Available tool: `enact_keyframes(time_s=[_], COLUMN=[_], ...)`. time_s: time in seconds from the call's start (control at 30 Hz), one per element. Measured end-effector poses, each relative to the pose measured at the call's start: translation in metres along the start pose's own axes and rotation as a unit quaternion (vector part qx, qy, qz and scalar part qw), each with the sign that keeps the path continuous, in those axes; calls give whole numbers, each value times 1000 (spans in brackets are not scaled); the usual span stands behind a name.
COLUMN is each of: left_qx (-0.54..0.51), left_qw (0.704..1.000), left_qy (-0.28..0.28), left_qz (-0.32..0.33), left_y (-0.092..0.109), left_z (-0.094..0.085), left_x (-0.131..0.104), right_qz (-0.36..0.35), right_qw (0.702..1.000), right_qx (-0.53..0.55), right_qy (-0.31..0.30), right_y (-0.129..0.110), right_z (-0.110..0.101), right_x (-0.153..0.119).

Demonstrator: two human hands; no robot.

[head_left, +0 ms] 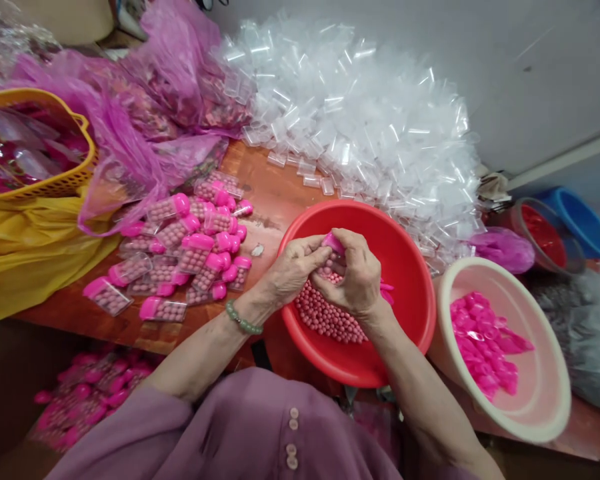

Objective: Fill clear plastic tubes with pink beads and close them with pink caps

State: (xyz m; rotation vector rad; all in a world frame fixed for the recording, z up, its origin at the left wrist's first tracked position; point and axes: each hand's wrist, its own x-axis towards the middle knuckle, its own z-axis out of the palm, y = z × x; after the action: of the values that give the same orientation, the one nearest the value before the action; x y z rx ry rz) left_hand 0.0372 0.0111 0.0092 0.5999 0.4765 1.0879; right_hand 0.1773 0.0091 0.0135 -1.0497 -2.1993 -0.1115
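Note:
My left hand (295, 267) and my right hand (354, 270) meet above the red basin (415, 280). Between them is a small clear container with a pink cap (333, 241), held by the fingers of both. My left thumb and forefinger pinch at the cap, while my right fingers wrap round the body and partly hide it. Pink beads (330, 317) lie in the basin below, with a few pink pieces (386, 291) beside them. To the left, several capped containers full of beads (195, 250) are heaped on the wooden table.
Clear empty containers (360, 127) form a big pile at the back. A cream bucket (545, 400) with pink caps (485, 340) stands right. Left are a yellow basket (80, 137) and purple plastic bags (130, 147). More filled containers (93, 393) lie below the table's front edge.

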Motion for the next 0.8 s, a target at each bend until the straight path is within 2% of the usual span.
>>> enact_keyframes(time_s=[0.13,0.27,0.37,0.43,0.53,0.6,0.8], left_qx=[-35,-48,-19,34,156,208,192], left_qw=[999,998,999,999,984,972,979], left_qy=[37,0,-24,-28,-47,-65,-48], left_qz=[3,-26,-21,10,72,85,51], left_y=[-1,0,4,9,17,20,17], left_z=[-2,-4,-6,-6,-2,1,7], left_x=[-1,-6,-16,-24,-35,-38,-40], right_qz=[80,124,102,97,139,162,144], right_qw=[985,955,954,949,930,918,911], right_qx=[137,240,244,243,249,257,250], right_qy=[-70,-123,-144,-174,-234,-256,-296], right_y=[0,5,15,20,22,21,17], right_z=[-1,-4,-8,-14,-24,-30,-29], right_x=[-1,-8,-13,-13,-10,-7,2])
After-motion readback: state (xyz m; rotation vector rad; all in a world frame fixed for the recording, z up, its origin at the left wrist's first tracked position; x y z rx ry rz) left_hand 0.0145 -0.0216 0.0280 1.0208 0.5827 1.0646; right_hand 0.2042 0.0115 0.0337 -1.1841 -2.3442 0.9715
